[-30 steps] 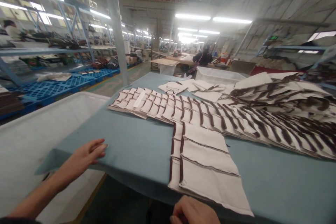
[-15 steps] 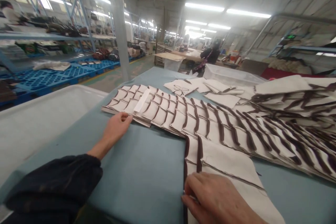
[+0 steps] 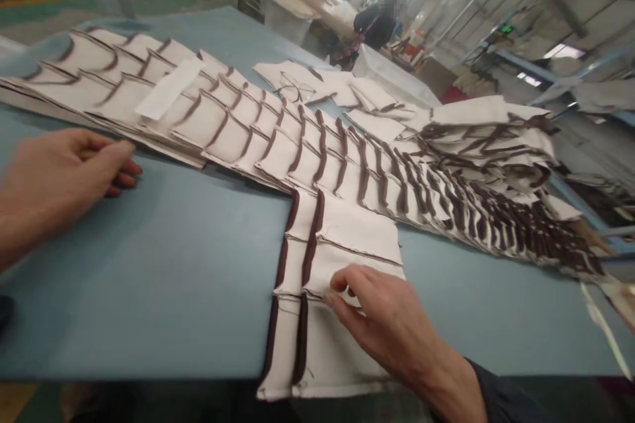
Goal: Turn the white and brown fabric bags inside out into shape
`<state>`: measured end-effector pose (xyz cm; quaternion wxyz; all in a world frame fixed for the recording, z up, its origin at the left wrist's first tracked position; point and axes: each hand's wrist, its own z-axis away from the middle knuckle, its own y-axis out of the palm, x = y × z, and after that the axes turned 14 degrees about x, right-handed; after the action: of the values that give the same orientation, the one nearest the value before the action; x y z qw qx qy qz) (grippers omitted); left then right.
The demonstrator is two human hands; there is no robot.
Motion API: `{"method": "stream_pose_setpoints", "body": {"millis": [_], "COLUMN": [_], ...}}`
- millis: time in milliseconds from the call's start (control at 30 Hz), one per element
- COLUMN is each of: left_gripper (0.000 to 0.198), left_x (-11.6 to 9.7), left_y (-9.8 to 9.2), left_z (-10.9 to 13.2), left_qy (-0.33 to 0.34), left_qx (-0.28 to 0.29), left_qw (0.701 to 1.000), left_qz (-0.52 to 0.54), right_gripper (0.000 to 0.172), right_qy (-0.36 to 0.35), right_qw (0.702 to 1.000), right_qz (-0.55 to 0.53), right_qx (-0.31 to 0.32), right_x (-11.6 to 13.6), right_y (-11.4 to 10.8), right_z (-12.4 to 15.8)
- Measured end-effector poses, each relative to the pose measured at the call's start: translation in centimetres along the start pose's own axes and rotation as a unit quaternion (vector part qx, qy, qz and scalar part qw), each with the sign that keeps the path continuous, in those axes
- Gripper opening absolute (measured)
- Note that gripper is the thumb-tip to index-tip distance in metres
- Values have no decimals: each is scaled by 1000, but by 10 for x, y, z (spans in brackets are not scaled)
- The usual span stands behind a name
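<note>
Two overlapping stacks or strips of cream fabric pieces [image 3: 357, 344] with dark brown edging lie at the table's front. Over them is my right hand [image 3: 381, 317], its thumb and curled forefinger slightly apart; I see nothing held between them. My left hand [image 3: 64, 178], loosely curled with thumb and fingers apart, is off to the left, just in front of a long row of overlapping cream fabric pieces [image 3: 233, 139]. No cloth shows in that hand. A white strip [image 3: 169, 89] rests across the row's left part.
Everything lies on a blue-green table [image 3: 198, 291]. Eyeglasses [image 3: 295, 87] sit on loose cream pieces behind the row. A taller fabric pile [image 3: 476, 112] is at the right, with a translucent bin [image 3: 391, 76] behind. A person [image 3: 377, 26] is beyond the table.
The view has tilted down and rotated. My right hand has left the dark left edge of the front pieces and moved right across them. My left hand is now farther from the white strip.
</note>
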<state>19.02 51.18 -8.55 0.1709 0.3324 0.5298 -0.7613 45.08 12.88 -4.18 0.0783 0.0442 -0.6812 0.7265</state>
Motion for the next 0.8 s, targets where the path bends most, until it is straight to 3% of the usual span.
{"method": "stream_pose_setpoints", "body": {"millis": [100, 133, 167, 233, 367, 533, 700, 800], "left_gripper": [59, 63, 68, 71, 52, 52, 56, 66], "left_x": [-13, -19, -26, -40, -59, -70, -71, -59], "left_y": [30, 44, 58, 86, 124, 140, 142, 122], "left_z": [47, 66, 86, 120, 152, 160, 181, 193], "left_qy": [10, 20, 25, 35, 64, 50, 38, 5], "left_qx": [156, 258, 315, 362, 358, 356, 303, 264], "left_qw": [987, 962, 943, 924, 923, 923, 932, 938], "left_qz": [48, 87, 101, 116, 122, 137, 197, 226], "right_gripper": [18, 26, 34, 45, 40, 11, 14, 21], "right_qy": [1, 2, 4, 8, 26, 33, 14, 42], "right_qw": [1000, 999, 999, 998, 996, 997, 995, 989], "right_qz": [-29, -39, -46, -56, -50, 7, -4, -18], "right_qx": [8, 7, 5, -10, -76, -70, -101, -140], "right_x": [10, 13, 15, 13, -9, -32, -50, -69], "right_y": [11, 15, 20, 30, 50, 71, 71, 63], "right_z": [27, 36, 44, 58, 65, 35, 21, 33]}}
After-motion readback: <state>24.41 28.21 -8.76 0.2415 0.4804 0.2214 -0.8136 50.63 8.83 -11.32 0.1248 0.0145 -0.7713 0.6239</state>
